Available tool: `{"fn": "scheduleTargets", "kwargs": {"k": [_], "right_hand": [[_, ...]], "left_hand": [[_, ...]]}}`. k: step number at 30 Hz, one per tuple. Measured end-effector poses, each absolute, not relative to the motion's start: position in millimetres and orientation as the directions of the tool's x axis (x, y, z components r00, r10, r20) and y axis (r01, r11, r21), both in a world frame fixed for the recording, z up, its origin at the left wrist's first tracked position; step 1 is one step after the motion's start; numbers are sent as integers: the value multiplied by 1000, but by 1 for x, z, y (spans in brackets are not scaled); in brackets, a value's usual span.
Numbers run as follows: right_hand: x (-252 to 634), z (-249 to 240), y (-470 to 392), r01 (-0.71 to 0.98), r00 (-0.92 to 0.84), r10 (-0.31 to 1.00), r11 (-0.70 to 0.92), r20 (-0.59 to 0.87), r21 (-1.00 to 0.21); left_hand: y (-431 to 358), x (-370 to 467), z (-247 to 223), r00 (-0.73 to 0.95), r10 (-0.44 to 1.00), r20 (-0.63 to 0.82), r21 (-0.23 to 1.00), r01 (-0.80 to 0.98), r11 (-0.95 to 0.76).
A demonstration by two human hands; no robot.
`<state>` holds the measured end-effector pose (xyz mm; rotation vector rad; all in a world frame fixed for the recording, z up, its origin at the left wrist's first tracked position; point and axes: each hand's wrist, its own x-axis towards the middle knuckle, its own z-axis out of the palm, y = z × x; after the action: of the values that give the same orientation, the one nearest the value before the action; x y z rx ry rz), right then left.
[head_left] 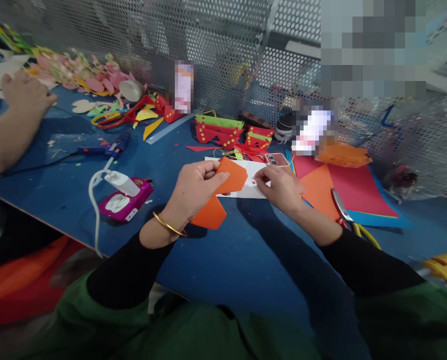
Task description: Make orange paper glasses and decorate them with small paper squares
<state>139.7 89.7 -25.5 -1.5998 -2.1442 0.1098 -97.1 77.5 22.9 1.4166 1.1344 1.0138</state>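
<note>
My left hand point(193, 192), with a gold bangle at the wrist, grips an orange paper piece point(235, 176) between thumb and fingers. The cut-out has angled edges, and its lower part hangs below the hand. To its right, my right hand point(281, 187) hovers over the right end of a white sheet point(251, 189), thumb and forefinger brought together; anything between them is too small to tell. A tiny red square point(253, 183) shows on the sheet beside these fingertips. A phone or case point(277, 160) lies just behind my right hand.
Scissors point(341, 207) lie on coloured paper sheets point(362, 192) at right. Red paper masks point(219, 131) stand behind the white sheet. A magenta power adapter point(135, 200) with a white cable and a blue glue gun point(114, 146) are at left. Another person's hand point(26, 92) is at far left.
</note>
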Motion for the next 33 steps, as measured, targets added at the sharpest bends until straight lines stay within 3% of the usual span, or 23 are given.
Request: {"fn": "scheduleTargets", "kwargs": {"k": [4, 8, 15, 24, 33], "right_hand": [[143, -1, 73, 831, -89, 945, 245, 316, -500], [136, 20, 34, 660, -29, 958, 232, 285, -714], [127, 19, -23, 490, 75, 986, 95, 151, -867], [125, 7, -43, 358, 71, 994, 55, 86, -932], [125, -3, -46, 473, 84, 987, 82, 138, -877]], "left_hand": [[72, -96, 26, 272, 962, 13, 984, 167, -61], [63, -94, 30, 402, 915, -45, 981, 192, -36], [50, -85, 28, 506, 860, -71, 955, 282, -87], [43, -64, 16, 620, 780, -87, 939, 313, -144], [47, -63, 13, 660, 748, -64, 961, 242, -132]]}}
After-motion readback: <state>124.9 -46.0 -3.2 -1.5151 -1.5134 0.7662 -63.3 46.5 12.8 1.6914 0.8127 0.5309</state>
